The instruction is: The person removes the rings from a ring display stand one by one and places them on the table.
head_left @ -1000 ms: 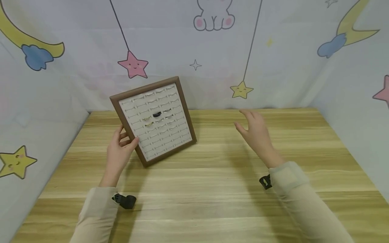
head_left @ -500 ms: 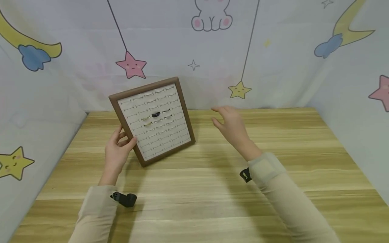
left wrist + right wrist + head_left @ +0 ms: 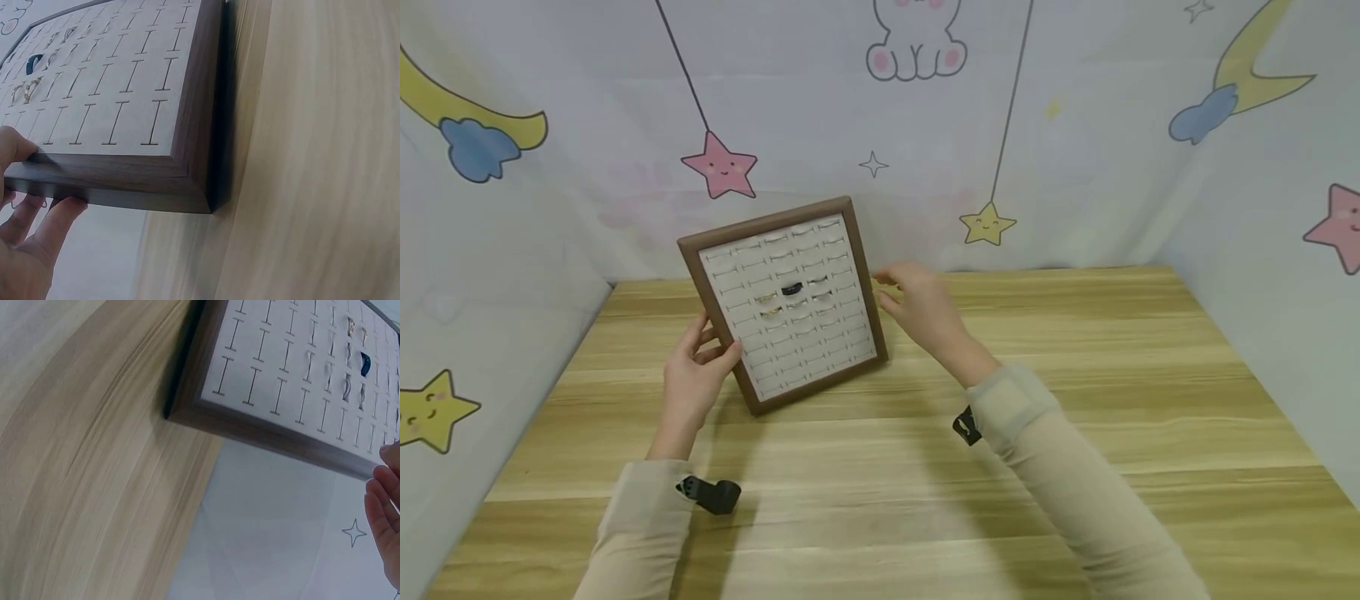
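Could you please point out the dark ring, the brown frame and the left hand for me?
Dark ring (image 3: pixel 792 289): head view, on the middle of its band.
Brown frame (image 3: pixel 767 225): head view, on its top rail.
Left hand (image 3: pixel 691 377): head view, on the middle of the hand.

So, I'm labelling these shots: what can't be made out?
Frame: back hidden by its front, all views.
Left hand: fingertips behind the frame, head view.
Rings: fine detail too small, head view.
Right hand: cut by right edge, right wrist view.
Drawn animal: top cut off, head view.
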### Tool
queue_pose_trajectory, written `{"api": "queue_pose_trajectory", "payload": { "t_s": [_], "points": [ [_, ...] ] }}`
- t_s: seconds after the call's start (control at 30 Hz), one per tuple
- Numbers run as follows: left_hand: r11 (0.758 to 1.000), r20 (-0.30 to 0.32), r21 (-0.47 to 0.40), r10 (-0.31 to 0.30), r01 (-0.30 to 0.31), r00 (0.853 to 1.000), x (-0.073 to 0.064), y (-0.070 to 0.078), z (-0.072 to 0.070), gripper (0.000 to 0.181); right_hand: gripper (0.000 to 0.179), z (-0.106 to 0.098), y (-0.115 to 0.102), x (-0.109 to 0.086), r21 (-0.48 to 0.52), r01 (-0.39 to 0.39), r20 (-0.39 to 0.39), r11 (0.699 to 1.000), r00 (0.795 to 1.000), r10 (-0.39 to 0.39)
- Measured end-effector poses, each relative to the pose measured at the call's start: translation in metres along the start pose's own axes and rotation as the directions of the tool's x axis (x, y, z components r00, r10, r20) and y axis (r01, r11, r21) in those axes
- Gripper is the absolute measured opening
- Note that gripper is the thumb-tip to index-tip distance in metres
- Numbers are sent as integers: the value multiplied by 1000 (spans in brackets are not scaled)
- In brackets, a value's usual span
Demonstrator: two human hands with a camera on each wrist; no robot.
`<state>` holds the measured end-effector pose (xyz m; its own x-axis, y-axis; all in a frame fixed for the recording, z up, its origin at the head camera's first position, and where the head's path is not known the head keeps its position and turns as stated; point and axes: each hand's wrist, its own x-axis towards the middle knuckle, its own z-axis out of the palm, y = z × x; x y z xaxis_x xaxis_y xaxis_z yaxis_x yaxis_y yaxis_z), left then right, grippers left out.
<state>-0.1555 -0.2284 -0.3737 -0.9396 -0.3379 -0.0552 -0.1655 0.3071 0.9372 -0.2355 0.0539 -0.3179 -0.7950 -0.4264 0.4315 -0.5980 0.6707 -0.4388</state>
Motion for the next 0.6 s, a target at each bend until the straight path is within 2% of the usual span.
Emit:
{"api": "queue_pose_trajectory", "payload": {
  "t_s": [0.2,0.6],
  "points": [
    [1000,44,14,24,-25,999,0,1,3,75,21,4,-7,3,37,8,15,999,1000,-8],
    [1000,81,-9,9,-8,997,0,7,19,74,20,10,-14,8,29,-26,51,999,998,24]
  ]
}}
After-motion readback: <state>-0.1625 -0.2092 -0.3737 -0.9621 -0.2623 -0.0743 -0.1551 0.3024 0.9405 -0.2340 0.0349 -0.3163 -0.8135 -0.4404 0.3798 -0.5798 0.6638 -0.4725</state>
